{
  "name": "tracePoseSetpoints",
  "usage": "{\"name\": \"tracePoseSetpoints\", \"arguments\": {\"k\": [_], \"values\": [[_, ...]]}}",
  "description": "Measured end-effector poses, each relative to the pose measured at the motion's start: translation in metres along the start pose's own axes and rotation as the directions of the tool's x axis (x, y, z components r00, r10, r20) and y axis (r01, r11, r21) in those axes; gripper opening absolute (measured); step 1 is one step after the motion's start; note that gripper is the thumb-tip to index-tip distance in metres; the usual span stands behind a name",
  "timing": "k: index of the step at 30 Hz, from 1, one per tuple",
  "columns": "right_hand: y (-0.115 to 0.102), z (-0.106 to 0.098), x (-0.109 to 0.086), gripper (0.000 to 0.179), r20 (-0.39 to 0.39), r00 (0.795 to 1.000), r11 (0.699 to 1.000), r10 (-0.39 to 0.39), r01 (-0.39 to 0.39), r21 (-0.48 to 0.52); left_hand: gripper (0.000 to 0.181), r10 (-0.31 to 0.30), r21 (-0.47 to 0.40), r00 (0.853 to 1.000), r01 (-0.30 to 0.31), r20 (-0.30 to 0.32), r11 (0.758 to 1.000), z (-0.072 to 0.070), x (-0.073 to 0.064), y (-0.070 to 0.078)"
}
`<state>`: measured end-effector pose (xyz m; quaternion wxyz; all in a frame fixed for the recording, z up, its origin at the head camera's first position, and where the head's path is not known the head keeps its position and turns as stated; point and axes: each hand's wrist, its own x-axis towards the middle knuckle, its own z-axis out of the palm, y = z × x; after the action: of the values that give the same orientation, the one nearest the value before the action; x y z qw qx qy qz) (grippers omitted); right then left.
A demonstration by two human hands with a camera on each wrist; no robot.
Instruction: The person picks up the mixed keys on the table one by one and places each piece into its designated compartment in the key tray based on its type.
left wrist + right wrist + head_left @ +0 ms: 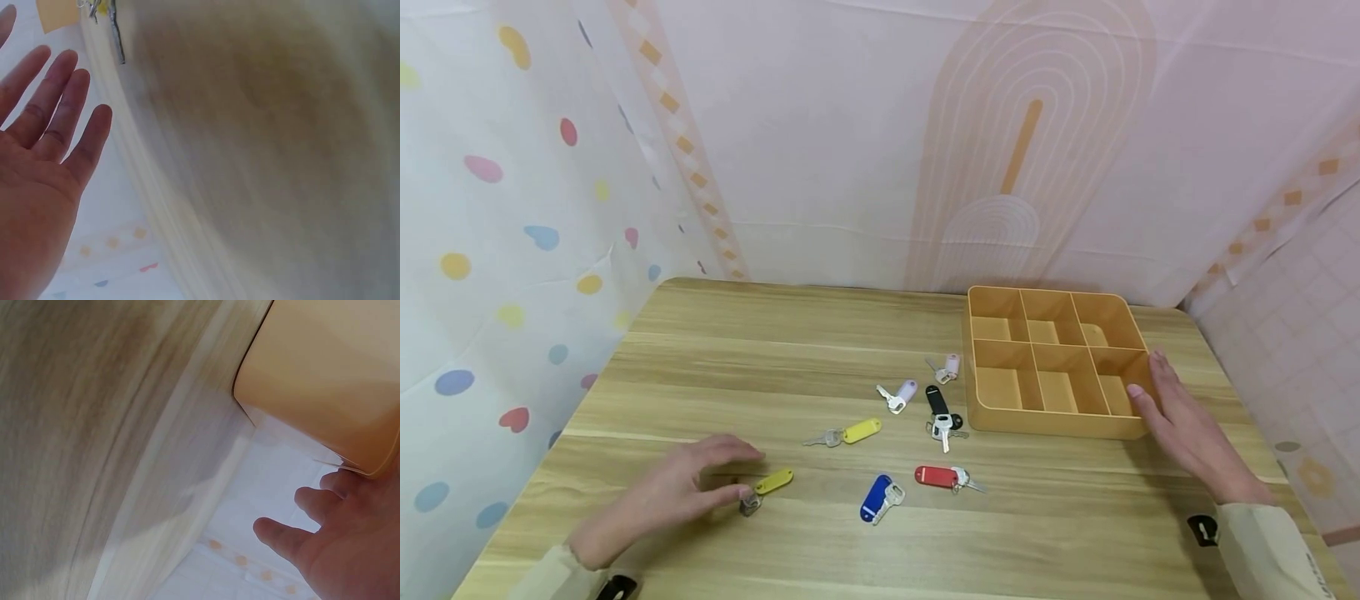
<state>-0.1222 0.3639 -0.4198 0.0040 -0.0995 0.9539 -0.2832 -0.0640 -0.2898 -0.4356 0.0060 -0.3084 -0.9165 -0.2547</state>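
Observation:
On the wooden table, my left hand reaches over a key with a yellow tag, its thumb tip right at the key's metal end. Its other fingers are extended and spread in the left wrist view, where a key shows at the top edge. At the right, my right hand holds the side wall of an orange six-compartment organizer box. The thumb lies over the rim into the front right compartment, while the other fingers are outside, partly extended in the right wrist view.
Left of the box lie tagged keys: another yellow, blue, red, black, lilac and pink. Patterned cloth hangs behind the table's far edge and along the sides.

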Motion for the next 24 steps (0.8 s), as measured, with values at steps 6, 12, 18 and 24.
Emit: {"name": "tracePoseSetpoints", "arguments": {"k": [6,12,18,24], "values": [[0.001,0.001,-0.001,0.071,-0.004,1.0,1.0,-0.006,0.006,-0.002,0.028,0.031,-0.059,0.999,-0.029,0.042,0.998,0.006,-0.003,-0.004],[0.002,0.001,-0.002,0.071,-0.008,1.0,1.0,-0.001,0.001,-0.001,0.02,0.084,-0.044,0.996,-0.084,0.004,0.995,0.012,-0.002,-0.009],[0.002,0.001,-0.002,0.071,-0.005,1.0,1.0,0.0,0.0,0.003,0.019,0.095,0.021,0.995,-0.094,-0.033,0.995,0.015,0.0,-0.012],[0.002,0.001,0.0,0.071,-0.01,1.0,1.0,0.001,-0.001,0.005,0.023,0.055,0.054,0.998,-0.053,-0.023,0.997,0.016,0.001,-0.011]]}}
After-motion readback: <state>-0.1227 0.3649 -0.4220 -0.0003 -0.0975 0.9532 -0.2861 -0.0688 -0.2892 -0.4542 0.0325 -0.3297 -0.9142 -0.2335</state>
